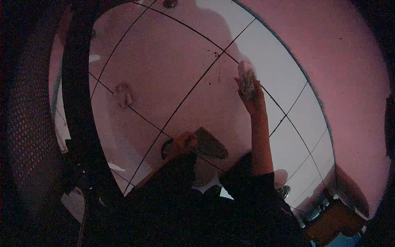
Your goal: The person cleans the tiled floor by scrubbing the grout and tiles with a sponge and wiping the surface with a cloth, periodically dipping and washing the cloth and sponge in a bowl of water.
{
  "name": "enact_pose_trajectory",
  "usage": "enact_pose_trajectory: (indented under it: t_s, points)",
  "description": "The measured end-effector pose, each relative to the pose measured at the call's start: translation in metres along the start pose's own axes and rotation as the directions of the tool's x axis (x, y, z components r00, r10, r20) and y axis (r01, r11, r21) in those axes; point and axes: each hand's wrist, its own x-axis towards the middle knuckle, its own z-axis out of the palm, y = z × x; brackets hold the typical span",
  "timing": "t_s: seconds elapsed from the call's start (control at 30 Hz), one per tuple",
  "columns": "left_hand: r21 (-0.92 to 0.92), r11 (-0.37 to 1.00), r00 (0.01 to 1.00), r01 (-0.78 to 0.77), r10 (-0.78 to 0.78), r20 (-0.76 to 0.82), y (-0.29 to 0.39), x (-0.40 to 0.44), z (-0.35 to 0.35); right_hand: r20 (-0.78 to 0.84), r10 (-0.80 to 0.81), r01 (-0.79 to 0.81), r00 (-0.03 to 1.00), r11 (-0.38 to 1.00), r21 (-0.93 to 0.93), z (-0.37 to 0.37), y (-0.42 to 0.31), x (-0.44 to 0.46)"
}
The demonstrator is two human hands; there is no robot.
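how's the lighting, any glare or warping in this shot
Head view: dim and grainy, corners and lower edge nearly black; head view: dark lines on the glossy tiles bow, like wide-lens distortion; head view: pale reflections on the tiles, right hand readable, left hand duller in shade

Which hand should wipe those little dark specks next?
Probably the right hand: it holds what looks like a cloth, near the dark specks. The left hand is farther away, holding a flat tool.
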Motion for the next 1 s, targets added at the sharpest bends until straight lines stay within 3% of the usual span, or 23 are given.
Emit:
enact_pose_trajectory:
  t_s: [0.07, 0.1, 0.17, 0.3, 0.33, 0.37, 0.4, 0.47, 0.5, 0.57, 0.6, 0.67, 0.7, 0.77, 0.8, 0.87, 1.0]
  points:
    - [0.076, 0.978, 0.981, 0.193, -0.194, 0.001, 0.030, 0.006, -0.008, -0.092, 0.033, -0.021, 0.995, 0.992, 0.121, 0.011, 0.001, -0.007]
    - [0.087, 0.976, 0.980, 0.201, -0.201, -0.003, 0.061, 0.008, -0.023, -0.087, 0.039, -0.028, 0.995, 0.991, 0.133, 0.012, 0.005, -0.008]
    - [0.054, 0.857, 0.851, 0.513, -0.515, 0.098, 0.117, 0.021, -0.042, 0.028, 0.162, -0.163, 0.986, 0.942, 0.295, 0.011, 0.002, -0.008]
    - [0.067, 0.886, 0.887, 0.458, -0.461, 0.020, 0.093, 0.011, -0.028, 0.084, 0.146, -0.162, 0.986, 0.961, 0.224, 0.015, 0.002, -0.015]
    - [0.073, 0.968, 0.971, 0.240, -0.238, -0.030, 0.067, 0.009, -0.023, -0.079, 0.124, -0.139, 0.989, 0.968, -0.212, 0.009, -0.001, -0.012]
    - [0.092, 0.996, 0.997, 0.011, -0.004, -0.076, 0.052, 0.008, -0.019, -0.217, 0.035, -0.162, 0.976, 0.781, -0.603, 0.005, -0.002, -0.009]
    - [0.092, 0.996, 0.997, 0.011, -0.004, -0.077, 0.031, 0.005, -0.010, -0.216, 0.035, -0.161, 0.976, 0.781, -0.604, 0.006, 0.000, -0.006]
    - [0.014, 0.997, 0.987, -0.070, 0.072, -0.142, 0.013, 0.005, -0.001, -0.105, -0.325, -0.026, 0.940, 0.238, -0.971, 0.013, 0.007, -0.002]
    - [0.014, 0.997, 0.987, -0.071, 0.072, -0.142, 0.032, 0.006, -0.006, -0.105, -0.326, -0.026, 0.940, 0.238, -0.971, 0.018, 0.007, -0.001]
    - [0.077, 0.976, 0.977, 0.204, -0.197, -0.085, 0.088, 0.010, -0.024, -0.014, -0.334, 0.060, 0.942, 0.209, -0.976, 0.033, 0.002, -0.002]
    - [0.077, 0.975, 0.976, 0.207, -0.200, -0.087, 0.089, 0.011, -0.026, -0.013, -0.331, 0.060, 0.943, 0.210, -0.976, 0.037, 0.003, 0.000]
    - [0.068, 0.983, 0.985, 0.170, -0.166, -0.053, 0.070, 0.009, -0.023, 0.133, -0.305, 0.152, 0.943, 0.042, -0.987, 0.043, 0.005, 0.005]
    - [0.062, 0.987, 0.988, 0.151, -0.149, -0.035, 0.066, 0.010, -0.023, 0.132, -0.303, 0.152, 0.944, 0.042, -0.987, 0.043, 0.008, 0.007]
    - [0.051, 0.992, 0.994, 0.112, -0.112, -0.001, 0.059, 0.011, -0.023, 0.297, -0.316, 0.240, 0.901, -0.207, -0.948, 0.044, 0.014, 0.011]
    - [0.051, 0.992, 0.993, 0.116, -0.116, -0.001, 0.057, 0.009, -0.020, 0.297, -0.313, 0.240, 0.902, -0.206, -0.949, 0.039, 0.017, 0.012]
    - [0.061, 0.952, 0.954, 0.299, -0.295, -0.058, 0.073, 0.009, -0.019, 0.538, -0.212, 0.394, 0.816, -0.477, -0.786, 0.025, 0.024, 0.017]
    - [0.092, 0.972, 0.976, 0.216, -0.215, -0.016, 0.045, 0.003, -0.011, 0.387, -0.336, 0.283, 0.859, -0.318, -0.905, 0.026, 0.018, 0.025]
